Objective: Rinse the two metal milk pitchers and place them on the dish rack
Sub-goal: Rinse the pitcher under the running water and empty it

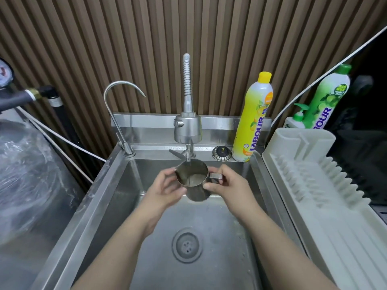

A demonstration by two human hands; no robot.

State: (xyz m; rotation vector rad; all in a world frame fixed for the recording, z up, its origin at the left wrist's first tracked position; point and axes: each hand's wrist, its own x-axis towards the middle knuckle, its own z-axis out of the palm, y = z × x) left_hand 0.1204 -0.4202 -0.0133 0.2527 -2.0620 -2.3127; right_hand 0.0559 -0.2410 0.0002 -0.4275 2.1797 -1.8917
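Stainless steel everywhere, so the milk pitcher [193,181] kind of blends into the sink [219,231], but it's held up over the basin right under the tap spout [188,155], mouth tipped toward the camera, with a thin stream running into it. Left hand [165,188] is wrapped around the pitcher's left side, fingers curled onto the body, thumb up near the rim. Right hand [228,183] is pinching the handle that sticks out to the right, fingers closed on it. So both hands are closed on the one pitcher. I can only see one pitcher, no clue where the second is, and the grey dish rack [314,176] off to the right has nothing on it, so my guess is we're early in the job. Stuff that could go wrong from here: wet metal is slippery, and if either hand lets go to swap grip, it could drop and clang into the basin. It's also tilted, so water could splash out over the front edge. And the yellow dish soap bottle [252,120] stands right by the path to the rack, easy to clip with a careless swing over.
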